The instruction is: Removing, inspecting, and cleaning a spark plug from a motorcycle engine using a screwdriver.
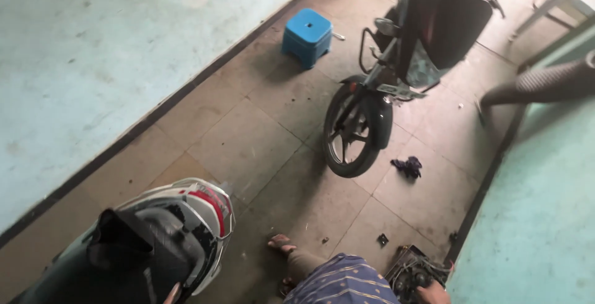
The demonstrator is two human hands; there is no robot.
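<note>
Only a fingertip of my left hand [173, 293] shows at the bottom edge, against the black and white front panel of a scooter [167, 242] with red stripes. My right hand [434, 293] is partly cut off at the bottom right and rests at a small box of dark metal parts [410, 270]; its grip is hidden. Between the hands are a blue patterned garment [344, 282] and a sandalled foot [282, 242] on the tiled floor.
A black motorcycle [396, 74] stands ahead with its front wheel [353, 133] turned toward me. A blue plastic stool [307, 36] sits by the pale left wall. A dark rag [408, 166] lies on the tiles. A ribbed grey grip [545, 84] juts in from the right.
</note>
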